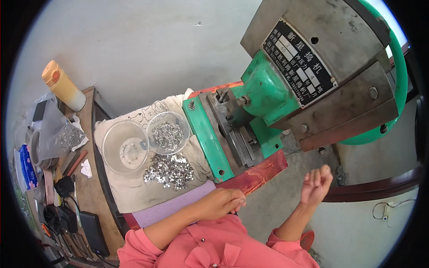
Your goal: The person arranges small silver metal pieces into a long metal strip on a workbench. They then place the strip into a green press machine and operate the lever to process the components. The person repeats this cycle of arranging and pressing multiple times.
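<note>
My left hand [227, 202] is closed in front of the green press, over the near edge of the bench. Its fingers curl inward, and whatever they may hold is hidden. To the right, my right hand [316, 184] is raised with its fingers folded, apart from the machine; nothing shows in it. The green and grey metal press [268, 91] has a narrow steel die [242, 147] on its bed. Left of it, a loose pile of small shiny metal pieces [169, 172] lies on a pale cloth [127, 198]. Behind the pile, a clear tub [154, 119] holds silvery metal parts [168, 136].
A larger clear tub [106, 147] with a few pieces inside stands beside the filled one. A purple mat [174, 205] lies along the front. On the wooden side table are a yellow bottle [68, 89], plastic bags [56, 129], a black case [94, 232] and cables.
</note>
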The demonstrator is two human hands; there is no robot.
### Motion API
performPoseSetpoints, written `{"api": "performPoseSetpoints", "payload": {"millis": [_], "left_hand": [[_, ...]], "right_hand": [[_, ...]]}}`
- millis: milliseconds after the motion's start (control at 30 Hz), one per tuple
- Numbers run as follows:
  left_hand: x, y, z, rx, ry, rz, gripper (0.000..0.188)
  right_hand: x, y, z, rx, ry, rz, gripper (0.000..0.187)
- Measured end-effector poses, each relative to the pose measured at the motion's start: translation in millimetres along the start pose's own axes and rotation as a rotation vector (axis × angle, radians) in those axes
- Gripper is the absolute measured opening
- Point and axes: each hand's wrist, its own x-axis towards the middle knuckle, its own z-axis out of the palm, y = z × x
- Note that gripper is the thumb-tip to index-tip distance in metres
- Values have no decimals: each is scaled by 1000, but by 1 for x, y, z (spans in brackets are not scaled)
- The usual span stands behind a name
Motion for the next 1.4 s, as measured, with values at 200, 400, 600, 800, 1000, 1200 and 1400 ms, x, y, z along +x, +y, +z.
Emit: {"api": "performPoseSetpoints", "payload": {"millis": [200,400,600,800,1000,1200,1400], "left_hand": [[11,6,-3,132,204,-66,11],[22,-6,-23,148,619,92,32],[45,-19,-26,531,682,124,97],[55,-21,-24,547,665,99,110],[60,-18,-28,533,661,77,112],[63,-19,-32,507,641,103,104],[63,-16,-31,604,718,80,100]], "right_hand": [[27,-34,-19,-477,216,-408,27],[89,-65,-2,-580,121,-624,69],[139,-60,6,-551,252,-782,63],[181,-111,-75,-1431,154,-1144,46],[185,-182,-15,-1044,204,-734,42],[179,-211,93,-1195,-4,-669,67],[178,-210,109,-1314,-9,-616,79]]}}
